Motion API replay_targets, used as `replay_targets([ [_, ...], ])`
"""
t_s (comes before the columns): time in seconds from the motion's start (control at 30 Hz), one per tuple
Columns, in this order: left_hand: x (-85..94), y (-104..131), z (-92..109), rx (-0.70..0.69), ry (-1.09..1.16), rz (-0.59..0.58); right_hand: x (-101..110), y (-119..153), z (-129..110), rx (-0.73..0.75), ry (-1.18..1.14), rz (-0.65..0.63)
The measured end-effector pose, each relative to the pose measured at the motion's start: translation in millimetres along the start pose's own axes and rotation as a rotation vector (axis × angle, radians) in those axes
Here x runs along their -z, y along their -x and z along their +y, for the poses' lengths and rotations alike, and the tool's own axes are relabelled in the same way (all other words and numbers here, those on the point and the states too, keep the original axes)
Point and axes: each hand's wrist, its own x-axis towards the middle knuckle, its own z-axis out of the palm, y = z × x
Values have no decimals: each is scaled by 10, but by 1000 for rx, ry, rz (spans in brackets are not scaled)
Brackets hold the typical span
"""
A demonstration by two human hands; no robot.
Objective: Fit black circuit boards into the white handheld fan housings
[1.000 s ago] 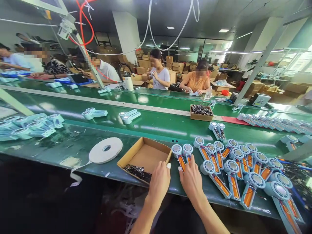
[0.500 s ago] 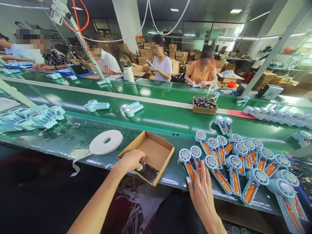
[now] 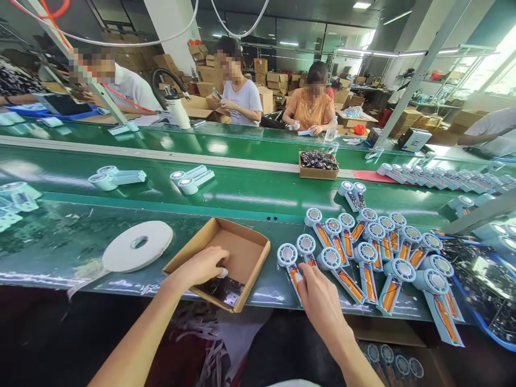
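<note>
My left hand (image 3: pixel 203 266) reaches into a shallow cardboard box (image 3: pixel 264 255), its fingers curled down over flat black pieces (image 3: pixel 226 290). Whatever it pinches is hidden under the fingers; a white covering shows on a fingertip. Over the front row of light-blue handheld fans, my right hand (image 3: pixel 320 295) has its fingers bent around the handle of one fan (image 3: pixel 306 244), which they partly cover. The leftmost fan (image 3: pixel 287 255) lies right beside my thumb, which also wears a white covering. The fans' open handles show orange inside and thin wires.
A white tape roll (image 3: pixel 137 247) lies left of the box. Further fans (image 3: pixel 191 180) rest on the green conveyor (image 3: pixel 250 188), near a carton of black parts (image 3: pixel 318 165). A blue tray (image 3: pixel 484 317) of black parts sits at right. Several people work across the line.
My view has shifted to the right. The right hand has gone from lying flat with stretched fingers to bending them around a fan. The left hand stays in the box.
</note>
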Motion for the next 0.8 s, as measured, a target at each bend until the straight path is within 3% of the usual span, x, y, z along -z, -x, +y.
replay_targets([
  [0.1,115,3,49,26,22,89,62,-99,-47,151,16,-93],
  [0.2,180,67,88,85,175,281,42,-162,20,311,-11,-107],
  [0.37,18,153,284,158,616,650,-83,-239,179,441,-213,-86],
  [0.47,-137,136,414,207,829,724,-172,-255,211,455,-290,-72],
  [0.6,-224,146,471,301,800,814,-248,-261,212,409,-289,-43],
  [0.8,-296,328,717,310,1153,746,-231,-271,206,397,-432,0],
])
